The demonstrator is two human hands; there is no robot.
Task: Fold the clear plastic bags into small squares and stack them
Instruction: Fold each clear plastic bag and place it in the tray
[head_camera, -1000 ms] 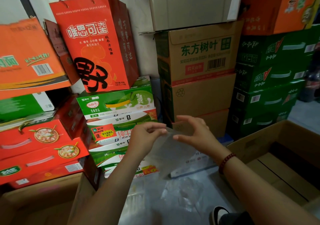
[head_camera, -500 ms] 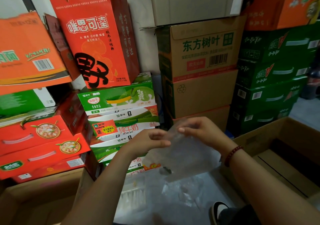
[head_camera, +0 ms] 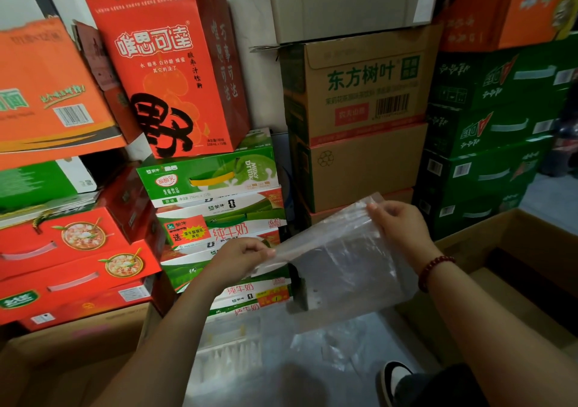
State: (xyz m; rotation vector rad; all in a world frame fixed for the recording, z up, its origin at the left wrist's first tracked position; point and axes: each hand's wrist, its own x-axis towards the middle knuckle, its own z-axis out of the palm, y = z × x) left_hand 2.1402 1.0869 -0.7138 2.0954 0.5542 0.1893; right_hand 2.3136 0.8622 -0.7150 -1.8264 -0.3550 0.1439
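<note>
Pinching clear plastic bag between hands | left hand lower corner, right hand top edge (stretched taut)

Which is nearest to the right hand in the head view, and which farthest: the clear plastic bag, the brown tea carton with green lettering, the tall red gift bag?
1. Clear plastic bag, pinched in its fingers.
2. Brown tea carton, behind and above.
3. Tall red gift bag, far upper left.

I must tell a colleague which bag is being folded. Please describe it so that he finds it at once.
Look below the brown carton with green characters. There the left hand and right hand pinch the clear plastic bag by its top edge. Unlike the plastic lying below, it hangs in the air.
</note>
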